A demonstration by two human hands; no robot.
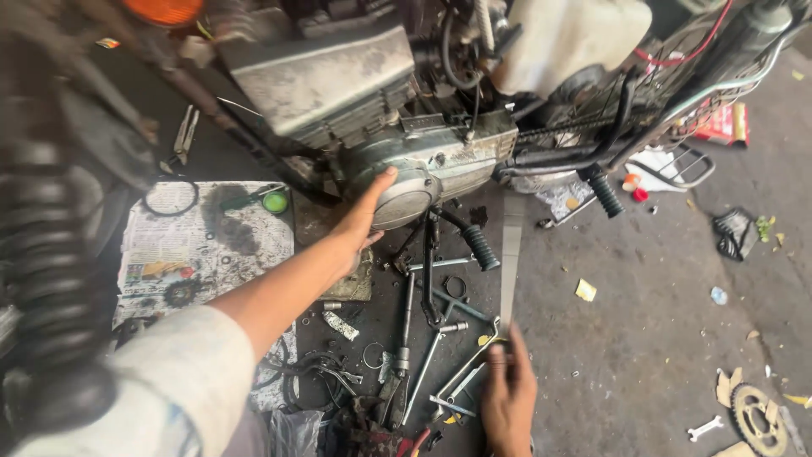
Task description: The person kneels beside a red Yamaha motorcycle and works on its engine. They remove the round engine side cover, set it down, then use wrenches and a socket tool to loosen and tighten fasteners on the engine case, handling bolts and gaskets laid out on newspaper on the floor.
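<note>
Left hand (359, 224) is reaching up to the motorcycle's round engine side cover (404, 193); palm and thumb are lying flat against its left edge, fingers spread, nothing clasped; right hand (509, 393) is sitting low on the floor (643, 322), fingers curling round the lower end of a long flat metal bar (510, 262); bar is running up toward the engine, just beside the footpeg (480, 247); wrenches (440, 347) are lying scattered between both hands; sprocket (755, 418) is lying well apart at right.
</note>
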